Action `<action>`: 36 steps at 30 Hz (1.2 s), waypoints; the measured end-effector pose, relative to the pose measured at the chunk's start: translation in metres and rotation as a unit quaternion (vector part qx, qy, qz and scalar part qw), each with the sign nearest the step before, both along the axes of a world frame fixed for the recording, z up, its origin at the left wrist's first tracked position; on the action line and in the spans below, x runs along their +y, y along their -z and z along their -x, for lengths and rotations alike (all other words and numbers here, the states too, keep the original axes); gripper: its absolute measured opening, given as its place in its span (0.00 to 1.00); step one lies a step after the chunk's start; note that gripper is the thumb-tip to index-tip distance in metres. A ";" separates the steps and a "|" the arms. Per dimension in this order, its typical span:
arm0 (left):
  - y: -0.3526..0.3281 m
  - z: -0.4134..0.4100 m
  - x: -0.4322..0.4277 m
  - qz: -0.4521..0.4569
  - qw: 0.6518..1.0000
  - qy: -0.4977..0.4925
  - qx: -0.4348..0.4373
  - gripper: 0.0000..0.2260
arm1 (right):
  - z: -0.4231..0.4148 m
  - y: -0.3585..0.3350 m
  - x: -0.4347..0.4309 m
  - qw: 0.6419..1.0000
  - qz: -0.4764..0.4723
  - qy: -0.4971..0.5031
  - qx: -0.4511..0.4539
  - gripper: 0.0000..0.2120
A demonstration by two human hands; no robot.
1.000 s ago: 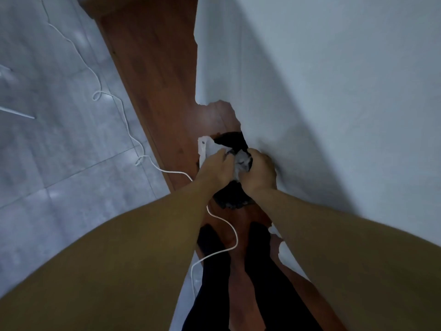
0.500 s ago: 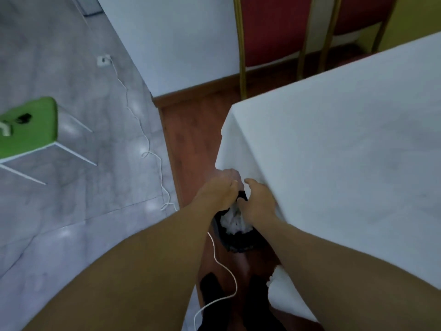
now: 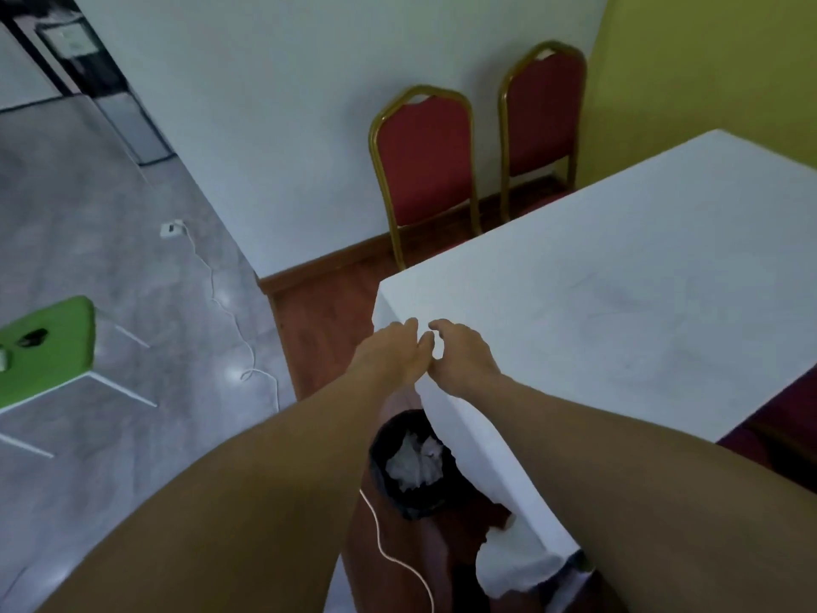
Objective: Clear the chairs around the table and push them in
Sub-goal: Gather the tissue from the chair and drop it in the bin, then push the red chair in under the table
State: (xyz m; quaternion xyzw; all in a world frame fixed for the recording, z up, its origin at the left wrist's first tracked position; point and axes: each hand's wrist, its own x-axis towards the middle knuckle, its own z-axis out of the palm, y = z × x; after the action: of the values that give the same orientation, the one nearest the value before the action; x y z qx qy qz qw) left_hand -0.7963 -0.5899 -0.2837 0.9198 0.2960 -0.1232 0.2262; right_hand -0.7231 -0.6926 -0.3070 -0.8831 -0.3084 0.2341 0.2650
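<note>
Left hand (image 3: 393,351) and right hand (image 3: 460,353) over table (image 3: 619,329) corner, each grip released (empty), bin (image 3: 413,471) below

Both forearms are bare from the lower frame edge up to the hands, with no sleeve, watch, band or glove on them. The left hand (image 3: 391,353) and right hand (image 3: 460,356) carry no rings that can be made out. Below the hands, any clothing is too dark to tell.
</note>
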 end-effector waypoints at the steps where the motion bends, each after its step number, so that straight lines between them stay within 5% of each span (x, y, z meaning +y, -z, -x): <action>1: -0.008 -0.004 -0.005 -0.008 1.000 0.010 -0.001 0.24 | -0.003 -0.006 -0.008 1.000 0.000 0.008 -0.008 0.29; 20: -0.107 -0.108 -0.240 -0.105 0.964 0.238 -0.052 0.27 | -0.062 -0.091 -0.273 0.972 0.016 0.228 -0.064 0.29; 36: -0.099 -0.173 -0.494 -0.080 0.953 0.283 -0.069 0.29 | -0.120 -0.096 -0.532 0.965 0.055 0.245 -0.077 0.23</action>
State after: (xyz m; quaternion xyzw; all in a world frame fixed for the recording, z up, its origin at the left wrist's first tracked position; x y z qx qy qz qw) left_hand -0.6236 -1.0844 -0.1845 0.9872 0.0162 -0.0941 0.1279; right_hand -0.6027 -1.2250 -0.2110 -0.9604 -0.0886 0.1101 0.2403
